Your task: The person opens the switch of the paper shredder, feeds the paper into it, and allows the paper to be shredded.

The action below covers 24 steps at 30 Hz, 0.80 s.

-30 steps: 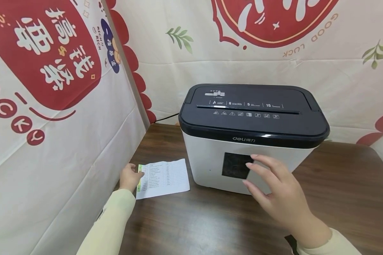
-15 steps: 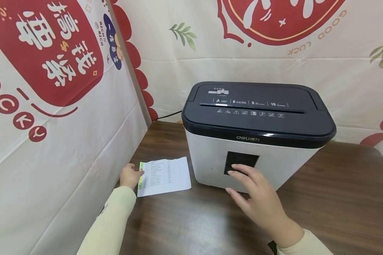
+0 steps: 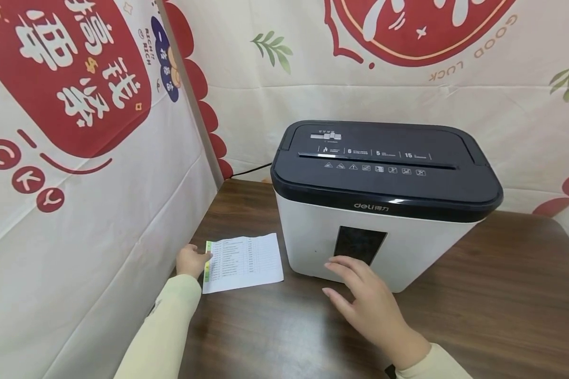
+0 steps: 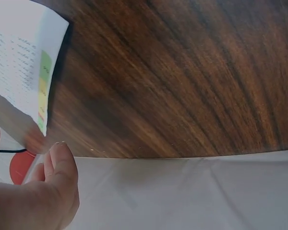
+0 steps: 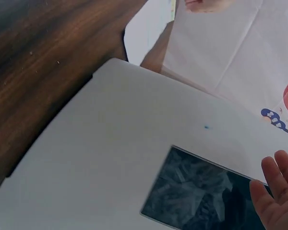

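A white sheet of paper (image 3: 246, 263), printed with rows of text and a green-yellow strip, lies on the table left of a paper shredder (image 3: 308, 237). My left hand (image 3: 190, 261) is at the sheet's left edge, its thumb overlapping that edge in the head view. In the left wrist view, a gap shows between the thumb and fingers of this hand (image 4: 48, 191), close to the paper's corner (image 4: 44, 110). My right hand (image 3: 367, 308) holds nothing. Its fingers are spread and loosely bent in front of the shredder's dark window (image 5: 197, 191), apart from the sheet.
The shredder has a dark lid (image 3: 384, 181) with a narrow feed slot (image 3: 376, 160). A black cord (image 3: 251, 170) runs behind it. Printed cloth (image 3: 166, 158) hangs along the left and back of the brown wooden table (image 3: 265, 337).
My right hand has moved left and slightly down across the shredder's front. The left hand stays at the sheet's edge, and the paper lies in the same place. The head view has shifted slightly.
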{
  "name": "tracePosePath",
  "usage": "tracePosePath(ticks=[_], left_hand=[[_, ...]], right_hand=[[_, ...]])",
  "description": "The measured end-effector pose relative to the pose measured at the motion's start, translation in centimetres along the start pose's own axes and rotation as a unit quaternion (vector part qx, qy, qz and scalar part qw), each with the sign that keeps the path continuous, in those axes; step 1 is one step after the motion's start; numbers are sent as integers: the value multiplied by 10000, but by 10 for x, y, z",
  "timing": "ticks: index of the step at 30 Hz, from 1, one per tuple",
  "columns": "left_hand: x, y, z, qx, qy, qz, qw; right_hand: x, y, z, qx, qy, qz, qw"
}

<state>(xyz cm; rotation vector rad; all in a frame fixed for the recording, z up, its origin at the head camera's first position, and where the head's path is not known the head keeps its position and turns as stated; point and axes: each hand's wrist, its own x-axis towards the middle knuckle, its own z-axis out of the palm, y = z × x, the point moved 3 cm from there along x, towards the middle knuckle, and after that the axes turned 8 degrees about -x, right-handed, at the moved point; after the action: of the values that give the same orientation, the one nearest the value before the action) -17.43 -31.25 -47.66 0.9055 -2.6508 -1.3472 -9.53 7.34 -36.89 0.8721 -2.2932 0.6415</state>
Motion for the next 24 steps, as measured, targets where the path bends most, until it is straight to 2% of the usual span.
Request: tracePosePath(ticks=[6, 16, 20, 24], left_hand=[[8, -7, 2, 87, 51, -39, 9999], [15, -7, 5, 203, -55, -73, 9998], [18, -6, 7, 374, -71, -10, 9993], [21, -6, 10, 434, -115, -107, 9989]], right_hand=[[-4, 0, 11, -95, -249, 96, 9996], [-9, 2, 28, -319, -827, 585, 9943], [-12, 4, 31, -383, -969, 734, 9918], [-14, 4, 32, -413, -1037, 843, 9902]])
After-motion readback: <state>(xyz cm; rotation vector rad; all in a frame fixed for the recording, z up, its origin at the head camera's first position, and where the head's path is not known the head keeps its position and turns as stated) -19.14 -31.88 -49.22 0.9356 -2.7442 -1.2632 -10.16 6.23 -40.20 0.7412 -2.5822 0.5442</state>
